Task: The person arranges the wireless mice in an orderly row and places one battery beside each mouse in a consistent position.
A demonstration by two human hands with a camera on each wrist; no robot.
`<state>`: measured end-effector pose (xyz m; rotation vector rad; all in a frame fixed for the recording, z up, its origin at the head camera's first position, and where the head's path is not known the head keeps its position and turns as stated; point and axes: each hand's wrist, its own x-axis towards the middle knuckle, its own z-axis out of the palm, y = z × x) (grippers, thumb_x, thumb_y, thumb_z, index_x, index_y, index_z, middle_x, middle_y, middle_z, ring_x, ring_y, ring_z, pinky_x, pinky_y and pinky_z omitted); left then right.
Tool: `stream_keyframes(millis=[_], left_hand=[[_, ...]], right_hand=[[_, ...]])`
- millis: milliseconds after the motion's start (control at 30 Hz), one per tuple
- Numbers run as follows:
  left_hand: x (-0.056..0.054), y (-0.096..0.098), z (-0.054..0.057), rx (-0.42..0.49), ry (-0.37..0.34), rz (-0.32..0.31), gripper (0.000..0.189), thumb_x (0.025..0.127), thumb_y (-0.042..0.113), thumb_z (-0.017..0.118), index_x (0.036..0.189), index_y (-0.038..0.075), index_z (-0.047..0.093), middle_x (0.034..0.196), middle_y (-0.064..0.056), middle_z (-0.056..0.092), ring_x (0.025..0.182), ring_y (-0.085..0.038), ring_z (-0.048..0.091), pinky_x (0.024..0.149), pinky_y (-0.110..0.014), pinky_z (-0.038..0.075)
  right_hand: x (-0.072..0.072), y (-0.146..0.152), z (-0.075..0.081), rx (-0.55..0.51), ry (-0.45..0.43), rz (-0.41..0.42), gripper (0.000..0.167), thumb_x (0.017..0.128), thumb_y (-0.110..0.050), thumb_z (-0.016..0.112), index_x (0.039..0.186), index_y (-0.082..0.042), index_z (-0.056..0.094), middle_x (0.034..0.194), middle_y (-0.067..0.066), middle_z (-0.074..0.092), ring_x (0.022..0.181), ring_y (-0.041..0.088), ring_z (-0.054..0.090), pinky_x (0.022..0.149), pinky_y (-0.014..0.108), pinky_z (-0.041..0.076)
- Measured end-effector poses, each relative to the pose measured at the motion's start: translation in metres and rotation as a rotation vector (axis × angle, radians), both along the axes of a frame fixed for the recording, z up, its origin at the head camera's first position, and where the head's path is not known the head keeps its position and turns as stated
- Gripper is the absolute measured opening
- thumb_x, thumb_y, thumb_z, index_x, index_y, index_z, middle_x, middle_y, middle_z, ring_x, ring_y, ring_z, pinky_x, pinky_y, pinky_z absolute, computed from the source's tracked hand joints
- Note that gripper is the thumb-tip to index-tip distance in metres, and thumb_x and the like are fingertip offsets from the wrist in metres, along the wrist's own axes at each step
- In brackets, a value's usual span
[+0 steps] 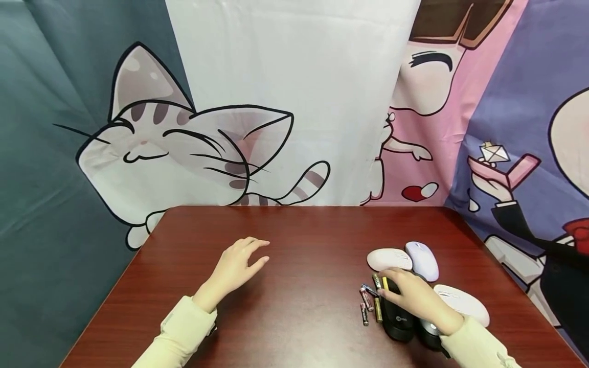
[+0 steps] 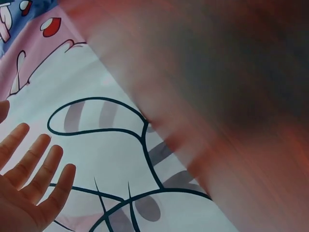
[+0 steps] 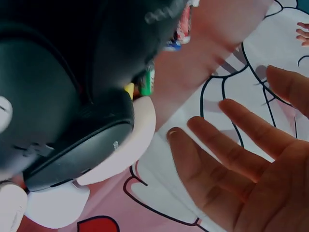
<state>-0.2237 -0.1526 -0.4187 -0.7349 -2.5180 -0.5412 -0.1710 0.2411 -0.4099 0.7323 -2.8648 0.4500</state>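
My left hand (image 1: 236,266) hovers over the left-middle of the table, fingers loosely extended and holding nothing. In the left wrist view its fingers (image 2: 57,188) are spread apart. Over a black computer mouse (image 1: 398,319) on the right side is my right hand (image 1: 414,294), its relaxed fingers gripping nothing. The right wrist view shows those fingers (image 3: 231,154) apart from the mice. Just left of the black mouse lie several small batteries (image 1: 366,299), among them a gold one (image 1: 378,309). Part of a second dark mouse with silver (image 1: 430,329) is hidden under the right wrist.
Behind the right hand sit a white mouse (image 1: 388,259) and a pale lavender mouse (image 1: 422,260). Another white mouse (image 1: 462,304) lies right of the forearm. The reddish-brown table (image 1: 294,286) ends at a cartoon-printed cloth (image 1: 294,76).
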Motion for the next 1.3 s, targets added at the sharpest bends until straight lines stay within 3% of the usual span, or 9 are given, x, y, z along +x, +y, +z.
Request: stream_keyframes(millis=[167, 267, 467, 700, 933, 1300], left_hand=[[0.008, -0.008, -0.001, -0.016, 0.001, 0.029, 0.032, 0.082, 0.027, 0.071, 0.112, 0.016, 0.067, 0.1, -0.001, 0.066, 0.091, -0.021, 0.062, 0.076, -0.038, 0.051], [0.011, -0.014, -0.004, -0.02, -0.013, 0.043, 0.031, 0.082, 0.027, 0.071, 0.112, 0.016, 0.067, 0.1, 0.0, 0.066, 0.091, -0.02, 0.061, 0.076, -0.038, 0.051], [0.016, -0.025, -0.015, -0.033, -0.044, 0.071, 0.03, 0.082, 0.027, 0.071, 0.109, 0.016, 0.068, 0.099, -0.001, 0.066, 0.091, -0.02, 0.061, 0.074, -0.038, 0.051], [0.017, -0.032, -0.021, -0.037, -0.063, 0.094, 0.029, 0.081, 0.026, 0.072, 0.107, 0.015, 0.069, 0.099, 0.0, 0.066, 0.09, -0.02, 0.061, 0.072, -0.038, 0.05], [0.018, -0.035, -0.022, -0.037, -0.075, 0.104, 0.028, 0.081, 0.026, 0.072, 0.108, 0.016, 0.069, 0.099, 0.0, 0.066, 0.092, -0.021, 0.061, 0.074, -0.039, 0.05], [0.023, -0.033, -0.025, -0.049, -0.098, 0.1, 0.029, 0.081, 0.026, 0.072, 0.108, 0.014, 0.068, 0.099, -0.001, 0.066, 0.091, -0.021, 0.061, 0.072, -0.039, 0.049]], right_hand=[[0.01, 0.003, -0.007, 0.076, -0.047, -0.055, 0.036, 0.077, -0.024, 0.074, 0.105, -0.003, 0.066, 0.1, 0.008, 0.066, 0.088, 0.027, 0.064, 0.074, 0.042, 0.051], [0.013, 0.004, -0.012, 0.096, -0.079, -0.047, 0.039, 0.074, -0.028, 0.076, 0.104, -0.005, 0.065, 0.099, 0.006, 0.064, 0.085, 0.026, 0.062, 0.071, 0.042, 0.05], [0.021, 0.009, -0.024, 0.088, -0.111, 0.077, 0.051, 0.067, -0.034, 0.081, 0.107, -0.008, 0.063, 0.102, 0.007, 0.061, 0.082, 0.025, 0.058, 0.068, 0.04, 0.048], [0.022, 0.018, -0.028, 0.11, -0.249, 0.219, 0.078, 0.047, -0.023, 0.089, 0.117, -0.008, 0.057, 0.111, 0.009, 0.052, 0.088, 0.024, 0.05, 0.067, 0.033, 0.048], [0.016, 0.016, -0.03, 0.164, -0.284, 0.138, 0.088, 0.042, -0.014, 0.091, 0.118, 0.001, 0.05, 0.116, 0.018, 0.049, 0.097, 0.032, 0.049, 0.075, 0.043, 0.048], [0.014, 0.018, -0.035, 0.194, -0.267, 0.124, 0.096, 0.038, -0.022, 0.094, 0.117, 0.01, 0.05, 0.106, 0.011, 0.047, 0.091, 0.027, 0.047, 0.075, 0.039, 0.048]])
